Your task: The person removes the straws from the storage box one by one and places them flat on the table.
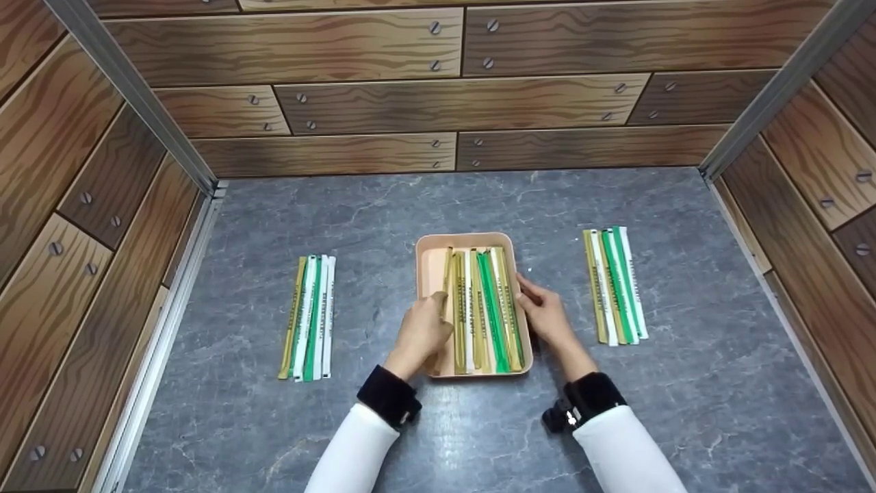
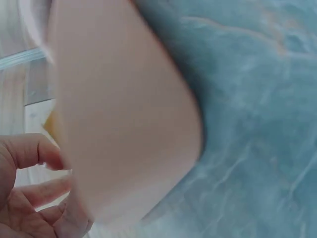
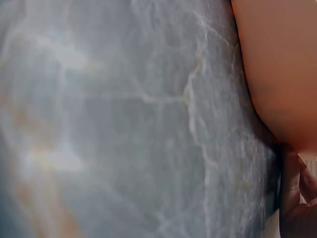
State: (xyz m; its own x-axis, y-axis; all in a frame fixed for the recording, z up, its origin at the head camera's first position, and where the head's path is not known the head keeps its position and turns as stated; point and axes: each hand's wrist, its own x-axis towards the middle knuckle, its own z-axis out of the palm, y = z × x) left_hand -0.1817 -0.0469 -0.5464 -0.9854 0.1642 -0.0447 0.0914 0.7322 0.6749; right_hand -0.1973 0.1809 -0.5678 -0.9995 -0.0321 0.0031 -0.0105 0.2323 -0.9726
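Note:
A peach-coloured rectangular tray (image 1: 431,263) rests on the floor in the head view, with several long, slim stick packets (image 1: 469,308) in gold, white and green lying lengthwise in it. My left hand (image 1: 423,332) reaches over the tray's left wall, and its bent fingers pinch a gold stick packet (image 1: 448,270) at the row's left end. A yellow tip (image 2: 51,126) shows beside those fingers in the left wrist view, where the tray wall covers much of the rest. At the opposite wall, my right hand (image 1: 549,320) holds the tray's side, fingertips low against it in the right wrist view.
Left of the tray lies a bundle of gold, green and white stick packets (image 1: 309,318), side by side. A similar bundle (image 1: 614,286) lies to the right, slightly farther back. Wood-patterned walls (image 1: 369,109) border the grey marbled surface (image 1: 369,212) at the back and both sides.

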